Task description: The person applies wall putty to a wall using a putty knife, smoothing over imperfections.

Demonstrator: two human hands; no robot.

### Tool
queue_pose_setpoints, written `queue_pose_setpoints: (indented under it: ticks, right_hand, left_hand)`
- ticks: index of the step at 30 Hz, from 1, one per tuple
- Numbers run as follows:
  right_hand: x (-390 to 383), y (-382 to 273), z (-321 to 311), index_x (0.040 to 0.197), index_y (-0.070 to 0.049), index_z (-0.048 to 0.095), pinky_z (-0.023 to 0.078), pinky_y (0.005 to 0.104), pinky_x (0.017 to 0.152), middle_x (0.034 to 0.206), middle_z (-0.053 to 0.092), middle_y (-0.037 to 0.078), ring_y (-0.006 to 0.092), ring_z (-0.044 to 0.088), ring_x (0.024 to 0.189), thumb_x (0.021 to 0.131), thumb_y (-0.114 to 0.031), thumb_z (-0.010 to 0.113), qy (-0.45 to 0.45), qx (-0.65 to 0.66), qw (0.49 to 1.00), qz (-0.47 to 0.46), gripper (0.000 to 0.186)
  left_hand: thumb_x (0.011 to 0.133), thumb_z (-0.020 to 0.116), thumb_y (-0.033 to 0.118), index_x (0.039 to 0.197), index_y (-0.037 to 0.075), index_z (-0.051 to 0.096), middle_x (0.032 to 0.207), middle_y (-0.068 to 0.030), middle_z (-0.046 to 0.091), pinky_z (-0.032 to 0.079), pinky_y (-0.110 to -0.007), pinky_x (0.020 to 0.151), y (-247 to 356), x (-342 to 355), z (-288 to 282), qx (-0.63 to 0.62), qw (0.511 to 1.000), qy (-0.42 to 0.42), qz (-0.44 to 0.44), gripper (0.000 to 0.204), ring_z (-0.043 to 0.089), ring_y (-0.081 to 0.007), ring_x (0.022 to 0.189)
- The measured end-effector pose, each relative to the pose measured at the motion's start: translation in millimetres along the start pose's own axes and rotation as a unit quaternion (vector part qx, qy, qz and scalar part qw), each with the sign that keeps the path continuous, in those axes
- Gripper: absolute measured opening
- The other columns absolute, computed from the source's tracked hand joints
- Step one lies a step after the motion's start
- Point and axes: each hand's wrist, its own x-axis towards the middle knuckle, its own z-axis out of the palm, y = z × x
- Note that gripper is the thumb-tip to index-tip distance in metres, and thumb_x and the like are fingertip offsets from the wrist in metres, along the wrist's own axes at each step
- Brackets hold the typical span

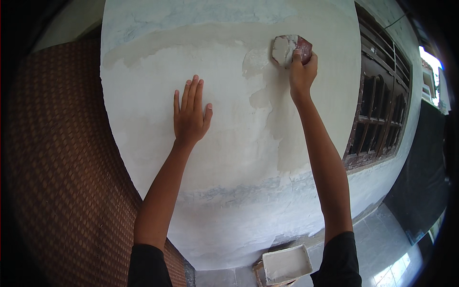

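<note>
Five right-hand fingers clamped on one putty-smeared, reddish block point(290, 46), against upper wall point(234, 129). Left hand point(191, 115): five fingers slightly apart, palm to wall. Two dark sleeves point(340, 260). One window point(377, 110), one putty tray point(308, 261) below.

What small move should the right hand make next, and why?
Probably, the right hand should slide the tool lightly left: pale paste coats part of it, and an uneven, shiny patch shows on the wall just left of it.
</note>
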Motion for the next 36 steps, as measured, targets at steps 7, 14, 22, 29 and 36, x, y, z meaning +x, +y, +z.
queue_pose_setpoints:
  ticks: [7,14,22,29,36]
  right_hand:
    - [8.5,11.5,-14.9,0.127,0.005,0.052,0.050,0.0381,0.087,0.108,0.066,0.018,0.0278,0.065,0.095,0.096,-0.021,0.059,-0.001,-0.074,0.993,0.090,0.042]
    - [-13.9,15.7,-16.7,0.126,0.004,0.053,0.048,0.0383,0.092,0.113,0.066,0.020,0.0278,0.065,0.101,0.096,-0.023,0.059,-0.143,-0.115,0.979,-0.089,0.041]
    - [-9.8,12.8,-31.3,0.124,0.004,0.053,0.050,0.0351,0.084,0.105,0.066,0.016,0.0200,0.064,0.092,0.098,-0.020,0.055,-0.019,-0.028,0.999,-0.027,0.035]
    - [3.1,23.3,-41.2,0.127,0.004,0.052,0.049,0.0382,0.089,0.109,0.067,0.019,0.0286,0.065,0.098,0.096,-0.018,0.057,-0.009,-0.108,0.993,0.051,0.039]
    - [-17.7,28.3,-33.7,0.124,0.003,0.054,0.048,0.0385,0.088,0.107,0.067,0.018,0.0284,0.064,0.097,0.096,-0.020,0.058,-0.137,-0.137,0.978,-0.082,0.037]
  left_hand:
    - [0.097,0.047,0.024,0.155,0.009,0.029,0.162,-0.0073,0.028,0.015,-0.052,0.122,0.0,-0.6,-2.8,-0.001,1.000,0.006,0.003,0.062,0.027,-0.0259,0.149]
    - [0.096,0.049,0.023,0.154,0.009,0.029,0.162,-0.0079,0.029,0.016,-0.053,0.121,-0.5,-1.6,-4.7,-0.004,1.000,0.011,0.008,0.063,0.027,-0.0266,0.149]
    - [0.095,0.050,0.020,0.154,0.009,0.029,0.161,-0.0075,0.029,0.017,-0.052,0.121,5.1,-4.0,-1.2,0.007,1.000,0.010,-0.010,0.064,0.027,-0.0270,0.149]
    - [0.095,0.050,0.020,0.155,0.009,0.028,0.161,-0.0073,0.029,0.016,-0.052,0.121,6.1,-8.8,-2.9,0.006,1.000,0.012,-0.009,0.064,0.028,-0.0269,0.149]
    - [0.095,0.049,0.021,0.154,0.008,0.029,0.161,-0.0085,0.029,0.016,-0.053,0.121,4.1,-12.0,0.6,0.010,1.000,0.009,-0.006,0.064,0.027,-0.0282,0.149]
